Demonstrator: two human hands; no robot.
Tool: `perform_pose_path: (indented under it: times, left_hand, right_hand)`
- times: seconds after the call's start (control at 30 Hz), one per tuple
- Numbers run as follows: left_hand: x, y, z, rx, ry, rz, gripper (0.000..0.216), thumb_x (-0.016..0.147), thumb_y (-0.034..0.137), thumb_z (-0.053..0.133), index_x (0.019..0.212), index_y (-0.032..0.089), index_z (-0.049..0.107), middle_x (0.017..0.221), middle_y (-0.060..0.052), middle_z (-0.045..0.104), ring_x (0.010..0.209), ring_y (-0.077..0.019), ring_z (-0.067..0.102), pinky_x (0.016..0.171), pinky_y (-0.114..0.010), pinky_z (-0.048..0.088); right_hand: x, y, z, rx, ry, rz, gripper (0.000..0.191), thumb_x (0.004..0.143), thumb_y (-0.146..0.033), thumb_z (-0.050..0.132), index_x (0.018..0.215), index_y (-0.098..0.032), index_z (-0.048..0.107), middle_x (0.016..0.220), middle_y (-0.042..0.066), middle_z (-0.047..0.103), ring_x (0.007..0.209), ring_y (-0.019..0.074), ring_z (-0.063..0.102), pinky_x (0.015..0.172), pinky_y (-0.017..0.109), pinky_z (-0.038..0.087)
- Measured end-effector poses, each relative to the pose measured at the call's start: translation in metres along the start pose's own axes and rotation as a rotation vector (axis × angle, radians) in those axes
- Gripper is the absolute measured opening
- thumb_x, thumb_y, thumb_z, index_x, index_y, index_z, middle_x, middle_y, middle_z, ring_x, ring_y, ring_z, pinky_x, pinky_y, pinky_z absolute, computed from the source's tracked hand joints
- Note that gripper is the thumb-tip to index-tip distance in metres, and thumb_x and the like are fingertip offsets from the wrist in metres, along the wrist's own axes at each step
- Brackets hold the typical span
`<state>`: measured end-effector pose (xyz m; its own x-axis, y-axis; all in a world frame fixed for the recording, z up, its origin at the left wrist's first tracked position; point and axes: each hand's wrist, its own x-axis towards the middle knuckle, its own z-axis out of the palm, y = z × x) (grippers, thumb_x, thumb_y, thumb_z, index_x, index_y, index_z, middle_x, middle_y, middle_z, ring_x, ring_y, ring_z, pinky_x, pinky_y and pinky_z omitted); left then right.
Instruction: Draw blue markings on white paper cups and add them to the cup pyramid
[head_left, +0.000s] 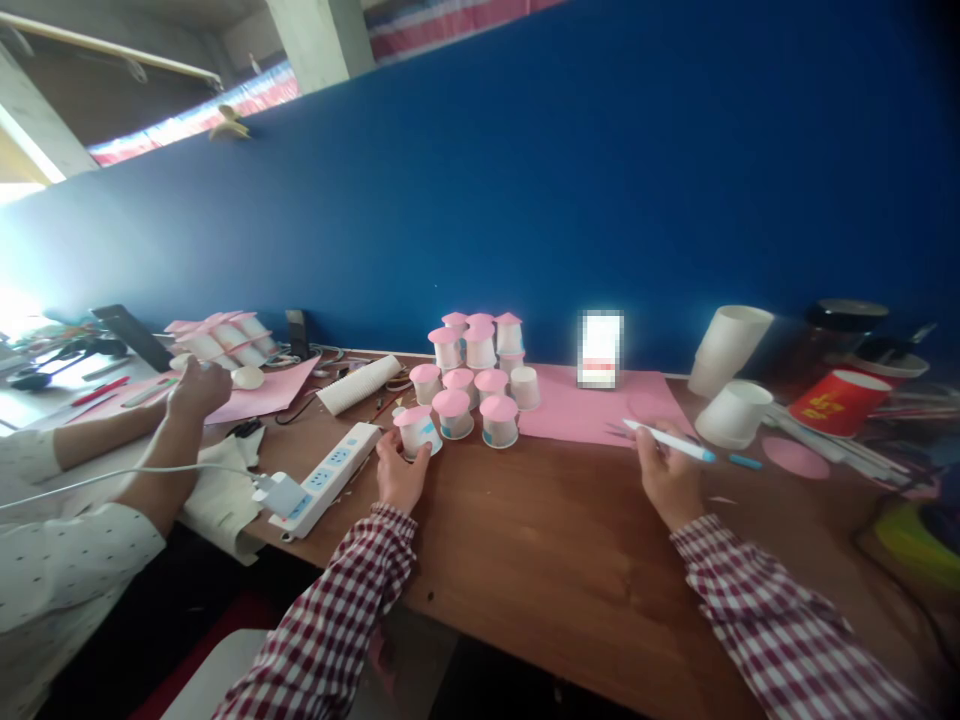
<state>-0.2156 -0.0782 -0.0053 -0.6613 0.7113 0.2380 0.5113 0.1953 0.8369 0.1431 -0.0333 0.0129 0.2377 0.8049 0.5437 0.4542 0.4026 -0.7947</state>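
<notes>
My left hand (401,475) is closed around a small white paper cup (420,436) with a pink paper cone on top, at the front left of a cluster of similar pink-topped cups (455,412). Among that cluster, an upturned cup (525,388) has no pink top. On the right, my right hand (670,478) grips a white marker (671,440) with a light blue end, held above the table. A blue pen cap (745,461) lies just right of it. Pink paper (562,405) is spread behind, partly under a lit phone (600,348).
A power strip (330,480) with a plugged-in charger lies to the left. Further left, a co-worker's hands (199,388) are near another group of pink-topped cups (225,338). White cups (733,414), a red cup (840,402) and a pink disc (796,457) stand or lie right.
</notes>
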Motion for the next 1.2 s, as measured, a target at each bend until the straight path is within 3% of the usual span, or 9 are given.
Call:
perform_pose_path:
  times: [0.1, 0.3, 0.6, 0.9, 1.07, 1.2]
  left_hand:
    - [0.004, 0.003, 0.001, 0.162, -0.014, -0.041, 0.06, 0.072, 0.037, 0.062, 0.121, 0.013, 0.037, 0.114, -0.016, 0.056, 0.106, -0.0258, 0.056, 0.087, -0.039, 0.045]
    - [0.008, 0.014, 0.002, 0.371, 0.036, 0.046, 0.048, 0.076, 0.032, 0.056, 0.116, 0.01, 0.04, 0.114, -0.018, 0.051, 0.115, -0.0281, 0.047, 0.093, -0.04, 0.04]
    - [0.02, 0.019, 0.017, 0.359, -0.014, -0.023, 0.043, 0.076, 0.029, 0.058, 0.113, 0.016, 0.042, 0.108, -0.013, 0.062, 0.104, -0.0255, 0.058, 0.085, -0.037, 0.044]
    - [0.019, 0.007, 0.008, 0.289, -0.09, 0.108, 0.022, 0.081, 0.019, 0.047, 0.1, 0.018, 0.056, 0.104, -0.01, 0.066, 0.098, -0.0216, 0.061, 0.086, -0.033, 0.045]
    - [0.017, 0.002, 0.007, 0.235, -0.096, 0.169, 0.034, 0.08, 0.019, 0.047, 0.114, 0.016, 0.048, 0.115, -0.011, 0.061, 0.103, -0.0178, 0.06, 0.089, -0.029, 0.045]
    - [0.025, 0.005, 0.013, 0.236, -0.085, 0.177, 0.054, 0.079, 0.022, 0.051, 0.129, 0.012, 0.032, 0.128, -0.017, 0.053, 0.115, -0.0222, 0.053, 0.096, -0.035, 0.041]
  right_hand:
    - [-0.001, 0.004, 0.001, 0.029, -0.017, 0.014, 0.029, 0.084, -0.044, 0.049, 0.09, -0.016, 0.057, 0.078, 0.01, 0.068, 0.071, 0.0213, 0.065, 0.062, 0.033, 0.053]
    - [-0.002, 0.008, 0.001, 0.004, -0.046, -0.018, 0.029, 0.084, -0.044, 0.049, 0.089, -0.016, 0.058, 0.075, 0.009, 0.067, 0.067, 0.0206, 0.065, 0.061, 0.033, 0.053]
    - [-0.002, 0.013, 0.002, 0.033, -0.055, -0.008, 0.029, 0.084, -0.044, 0.049, 0.091, -0.017, 0.056, 0.075, 0.008, 0.068, 0.068, 0.0197, 0.065, 0.061, 0.031, 0.053]
    - [-0.002, 0.011, 0.002, 0.012, -0.058, -0.018, 0.028, 0.085, -0.042, 0.049, 0.091, -0.016, 0.057, 0.075, 0.008, 0.067, 0.067, 0.0192, 0.065, 0.061, 0.03, 0.052]
    - [-0.003, 0.007, 0.001, -0.017, -0.073, -0.051, 0.03, 0.084, -0.043, 0.049, 0.09, -0.016, 0.058, 0.074, 0.008, 0.067, 0.066, 0.0186, 0.064, 0.061, 0.03, 0.052]
    - [-0.003, 0.009, 0.001, -0.035, -0.068, -0.049, 0.03, 0.085, -0.043, 0.048, 0.089, -0.016, 0.058, 0.074, 0.008, 0.068, 0.065, 0.0186, 0.065, 0.06, 0.03, 0.051]
